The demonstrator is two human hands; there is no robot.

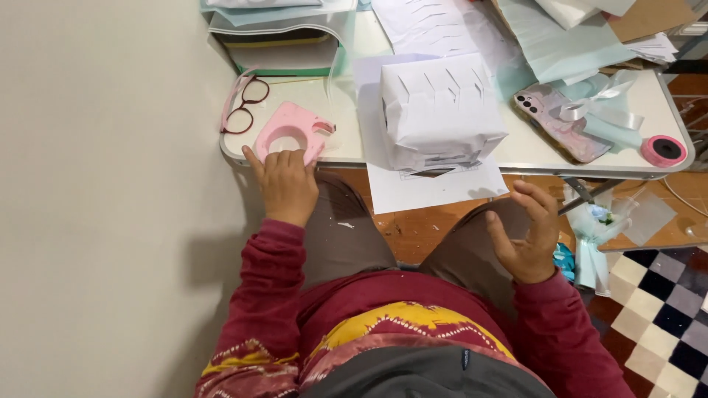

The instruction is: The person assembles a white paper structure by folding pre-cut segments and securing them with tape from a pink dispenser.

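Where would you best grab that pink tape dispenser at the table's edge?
Probably by the rounded ring of the pink tape dispenser, coming from the near table edge, where the left hand already rests its fingertips. The ring's open centre gives fingers a hold; its far end narrows toward what looks like the cutter, best avoided. The right hand hangs open, empty.

Glasses [247, 103], phone [562, 121], pink tape roll [663, 150] on table [531, 158].
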